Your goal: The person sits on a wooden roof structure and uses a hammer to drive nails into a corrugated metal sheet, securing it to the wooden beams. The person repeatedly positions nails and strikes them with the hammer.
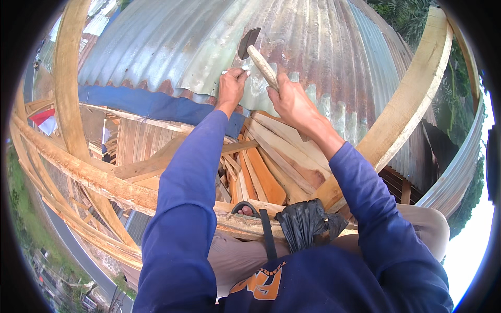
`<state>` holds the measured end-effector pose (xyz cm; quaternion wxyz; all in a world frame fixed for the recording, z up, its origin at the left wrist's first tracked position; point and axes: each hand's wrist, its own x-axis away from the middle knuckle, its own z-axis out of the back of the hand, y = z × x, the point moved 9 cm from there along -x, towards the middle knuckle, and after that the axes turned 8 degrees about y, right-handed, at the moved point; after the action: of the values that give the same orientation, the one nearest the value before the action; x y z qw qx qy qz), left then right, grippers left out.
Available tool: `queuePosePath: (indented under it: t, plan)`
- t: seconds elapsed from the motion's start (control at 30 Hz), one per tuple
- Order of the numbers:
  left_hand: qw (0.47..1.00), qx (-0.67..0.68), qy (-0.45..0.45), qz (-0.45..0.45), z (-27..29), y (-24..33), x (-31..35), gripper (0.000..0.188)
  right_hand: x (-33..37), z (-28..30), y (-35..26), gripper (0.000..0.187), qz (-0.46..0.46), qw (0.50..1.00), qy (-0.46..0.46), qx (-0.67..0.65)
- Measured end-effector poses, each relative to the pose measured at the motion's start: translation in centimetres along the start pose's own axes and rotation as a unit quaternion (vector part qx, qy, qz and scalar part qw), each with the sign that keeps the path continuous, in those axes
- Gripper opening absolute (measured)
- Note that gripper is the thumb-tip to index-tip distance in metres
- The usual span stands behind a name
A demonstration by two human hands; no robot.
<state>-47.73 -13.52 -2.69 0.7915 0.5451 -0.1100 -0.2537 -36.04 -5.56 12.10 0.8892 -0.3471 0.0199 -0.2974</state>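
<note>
Holding the hammer (259, 60) — handle (264, 68) end hidden — is the right hand (295, 104).

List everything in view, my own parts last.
Hammer: one, black and tan, right grip.
Bits: about two, white, left grip, unidentifiable.
Roof sheets: several, grey and rusty, ahead.
Tarp: one, blue, under roof edge.
Beams: several, tan, both sides.
Planks: many, tan and orange, centre.
Bag: one, black, lap.
Cloth: one, red-white, far left.
Trees: several, green, upper right.
Road: one, grey, lower left.
Legs: two, brownish, bottom.
Shirt: one, blue, bottom.
Grips: two, bare, upper centre.
</note>
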Motion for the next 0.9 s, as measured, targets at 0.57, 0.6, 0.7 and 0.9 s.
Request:
queuePosePath:
  t: [0.57, 0.6, 0.7, 0.9]
  plan:
    - [1.000, -0.014, 0.002, 0.027, -0.2, 0.2, 0.1, 0.024, 1.1, 1.7, -0.4, 0.026, -0.030, 0.997, 0.058, -0.035]
    - [0.999, -0.025, -0.016, 0.038, -0.1, 0.2, 0.4, 0.024, 1.5, 1.3, -1.5, 0.026, -0.032, 0.999, 0.030, -0.020]
    - [0.999, -0.023, -0.033, 0.025, -0.3, 0.6, -0.5, 0.023, 1.6, 2.6, -2.2, 0.028, -0.072, 0.990, 0.079, -0.088]
    - [1.000, -0.010, -0.005, 0.015, -0.5, 1.1, -0.3, 0.023, 1.3, 0.9, -1.4, 0.022, -0.036, 0.999, 0.032, -0.018]
